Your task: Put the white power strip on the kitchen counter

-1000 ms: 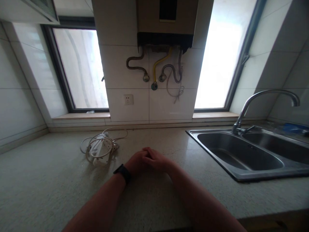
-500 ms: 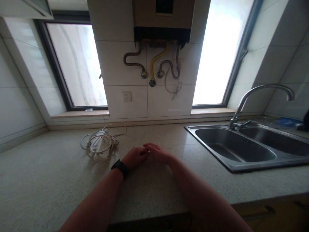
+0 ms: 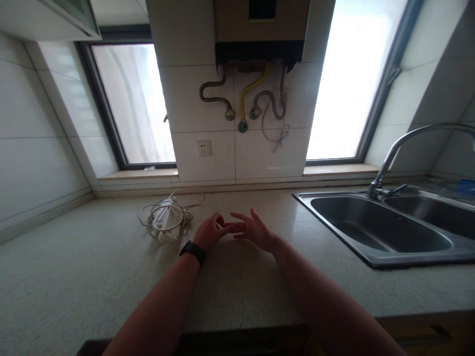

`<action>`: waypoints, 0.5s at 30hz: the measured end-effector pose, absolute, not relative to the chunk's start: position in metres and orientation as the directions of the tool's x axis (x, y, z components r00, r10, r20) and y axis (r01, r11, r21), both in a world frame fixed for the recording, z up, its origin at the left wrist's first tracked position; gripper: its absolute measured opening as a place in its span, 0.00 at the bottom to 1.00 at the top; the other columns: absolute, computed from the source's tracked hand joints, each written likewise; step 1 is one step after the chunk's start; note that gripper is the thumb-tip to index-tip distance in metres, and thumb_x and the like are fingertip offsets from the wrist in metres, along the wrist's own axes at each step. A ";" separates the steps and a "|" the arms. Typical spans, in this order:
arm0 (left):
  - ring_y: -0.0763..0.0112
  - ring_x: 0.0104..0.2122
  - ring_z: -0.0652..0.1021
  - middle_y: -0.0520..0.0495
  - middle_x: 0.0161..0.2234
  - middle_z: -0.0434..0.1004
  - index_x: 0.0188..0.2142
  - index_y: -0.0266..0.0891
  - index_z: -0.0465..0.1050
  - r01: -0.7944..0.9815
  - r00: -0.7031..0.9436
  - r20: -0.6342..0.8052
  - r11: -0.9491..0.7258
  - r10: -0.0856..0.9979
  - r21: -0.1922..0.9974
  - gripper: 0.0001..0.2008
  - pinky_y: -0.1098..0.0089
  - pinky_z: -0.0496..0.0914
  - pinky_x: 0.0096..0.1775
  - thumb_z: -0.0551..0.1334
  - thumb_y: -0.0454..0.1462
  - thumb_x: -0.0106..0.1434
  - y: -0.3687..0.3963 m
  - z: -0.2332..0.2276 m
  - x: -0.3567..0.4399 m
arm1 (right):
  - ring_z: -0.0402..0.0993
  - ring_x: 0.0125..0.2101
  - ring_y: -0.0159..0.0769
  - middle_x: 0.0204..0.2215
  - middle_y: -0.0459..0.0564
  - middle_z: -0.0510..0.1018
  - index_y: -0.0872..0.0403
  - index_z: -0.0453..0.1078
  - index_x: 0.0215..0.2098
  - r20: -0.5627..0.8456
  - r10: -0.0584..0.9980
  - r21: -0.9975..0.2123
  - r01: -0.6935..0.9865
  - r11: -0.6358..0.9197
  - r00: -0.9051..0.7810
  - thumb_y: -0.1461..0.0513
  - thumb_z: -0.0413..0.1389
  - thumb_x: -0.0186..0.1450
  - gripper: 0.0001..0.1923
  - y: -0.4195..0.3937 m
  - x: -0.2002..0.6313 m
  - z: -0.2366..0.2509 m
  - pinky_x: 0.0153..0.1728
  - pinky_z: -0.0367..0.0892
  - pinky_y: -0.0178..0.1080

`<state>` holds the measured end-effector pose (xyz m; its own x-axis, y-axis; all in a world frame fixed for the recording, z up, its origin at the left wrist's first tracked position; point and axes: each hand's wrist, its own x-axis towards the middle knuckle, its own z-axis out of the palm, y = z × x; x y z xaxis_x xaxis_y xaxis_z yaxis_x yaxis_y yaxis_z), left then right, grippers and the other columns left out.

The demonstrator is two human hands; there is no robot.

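My left hand [image 3: 209,231] hovers just above the speckled countertop [image 3: 74,277], fingers loosely curled and empty, a black watch on its wrist. My right hand [image 3: 253,229] is beside it with fingers spread apart, its fingertips touching or nearly touching the left hand's. Neither hand holds anything. A white power strip with its coiled cord [image 3: 166,220] lies on the counter just left of my left hand.
A steel double sink [image 3: 374,232] with a curved tap [image 3: 408,143] sits at the right. On the tiled back wall are a socket [image 3: 204,148], a water heater [image 3: 261,29] with hoses, and a window on either side.
My hands were clasped together on the counter; now they have come apart, the right hand's fingers spread. The view has shifted slightly.
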<state>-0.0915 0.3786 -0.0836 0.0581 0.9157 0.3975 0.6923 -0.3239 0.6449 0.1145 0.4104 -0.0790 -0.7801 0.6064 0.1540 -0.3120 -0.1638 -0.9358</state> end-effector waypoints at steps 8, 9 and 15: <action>0.65 0.32 0.78 0.44 0.33 0.81 0.47 0.38 0.75 0.617 0.271 0.290 -0.397 0.918 0.679 0.24 0.68 0.67 0.36 0.58 0.53 0.62 0.373 -0.078 -0.084 | 0.73 0.46 0.42 0.44 0.56 0.79 0.51 0.48 0.67 0.175 0.581 -0.951 -0.290 -0.111 -0.795 0.41 0.36 0.70 0.35 0.403 0.107 -0.085 0.52 0.58 0.50; 0.65 0.33 0.78 0.44 0.33 0.81 0.44 0.37 0.77 0.624 0.290 0.285 -0.406 0.914 0.668 0.23 0.68 0.67 0.36 0.56 0.52 0.64 0.372 -0.078 -0.083 | 0.74 0.45 0.42 0.44 0.56 0.78 0.52 0.46 0.68 0.167 0.585 -0.952 -0.284 -0.114 -0.793 0.42 0.36 0.70 0.35 0.404 0.107 -0.085 0.52 0.58 0.50; 0.69 0.29 0.77 0.48 0.29 0.80 0.34 0.38 0.78 0.638 0.328 0.337 -0.470 0.883 0.610 0.21 0.71 0.64 0.33 0.52 0.49 0.67 0.369 -0.076 -0.083 | 0.75 0.43 0.40 0.47 0.57 0.76 0.51 0.49 0.67 0.139 0.564 -0.966 -0.236 -0.102 -0.814 0.42 0.36 0.70 0.35 0.406 0.111 -0.082 0.50 0.60 0.48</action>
